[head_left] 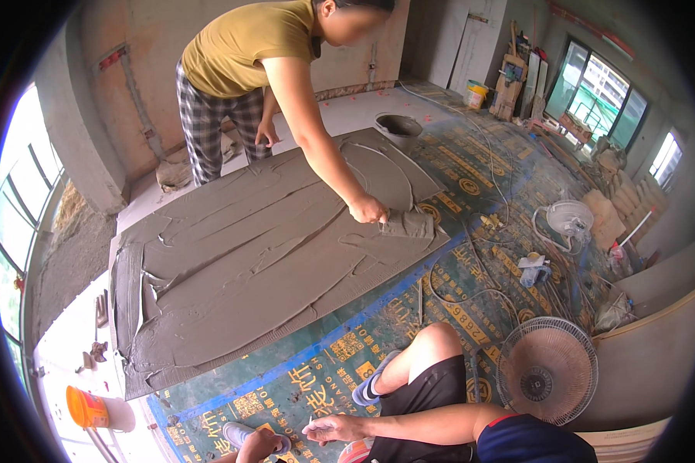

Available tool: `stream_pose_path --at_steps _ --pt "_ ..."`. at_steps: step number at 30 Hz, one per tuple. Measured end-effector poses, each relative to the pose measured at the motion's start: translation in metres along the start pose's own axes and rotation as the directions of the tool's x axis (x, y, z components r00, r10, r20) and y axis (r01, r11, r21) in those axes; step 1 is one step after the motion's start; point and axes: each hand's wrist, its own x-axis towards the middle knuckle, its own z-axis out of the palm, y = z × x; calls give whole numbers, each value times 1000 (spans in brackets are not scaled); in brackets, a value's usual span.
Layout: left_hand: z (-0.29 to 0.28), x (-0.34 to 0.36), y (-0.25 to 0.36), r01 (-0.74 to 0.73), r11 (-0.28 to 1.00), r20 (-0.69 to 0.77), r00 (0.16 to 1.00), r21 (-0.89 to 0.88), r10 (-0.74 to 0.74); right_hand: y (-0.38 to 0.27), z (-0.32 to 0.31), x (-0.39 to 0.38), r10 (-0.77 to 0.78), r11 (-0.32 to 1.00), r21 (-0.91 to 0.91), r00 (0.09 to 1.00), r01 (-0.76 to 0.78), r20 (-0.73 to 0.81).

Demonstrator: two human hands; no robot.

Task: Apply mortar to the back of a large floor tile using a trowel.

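Note:
Near the lower edge, my left hand (259, 443) is loosely closed beside my sandalled foot; whatever it holds is hidden. My right hand (330, 428) has curled fingers around a small pale item too tiny to name, beside my bent knee (432, 347). Beyond them a large slab (232, 285) lies on the protective floor sheeting (340, 347), coated in ridged wet grey mortar. A co-worker (247, 54) leans over its far side, one hand (367, 207) on a flat trowel (405, 225) against the mortar.
A dark bucket (398, 135) stands behind the slab; an orange bucket (87, 407) at lower left. A fan (546, 370) stands right of my legs. Cables and a white coiled item (564, 220) lie rightward. Tools and boards (510, 81) lean at the back.

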Motion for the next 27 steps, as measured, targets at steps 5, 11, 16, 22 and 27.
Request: stream_pose_path --at_steps 5,11,16,22,27 --pt "4 -2 -6 -22 998 6 1000 61 22 0 1 1 -7 1000 6 1000 7 7" --pt "6 -2 -10 -18 998 10 1000 56 17 -1 1 0 6 1000 0 1000 -6 3" --pt "10 -3 -13 -7 997 16 1000 71 6 0 1 0 10 1000 17 1000 -10 3" --pt "12 -2 -15 -1 996 25 1000 87 -1 1 0 0 4 1000 -6 1000 -4 6" --pt "12 -1 -15 5 995 33 999 102 -8 2 0 0 10 1000 -10 1000 -10 4"
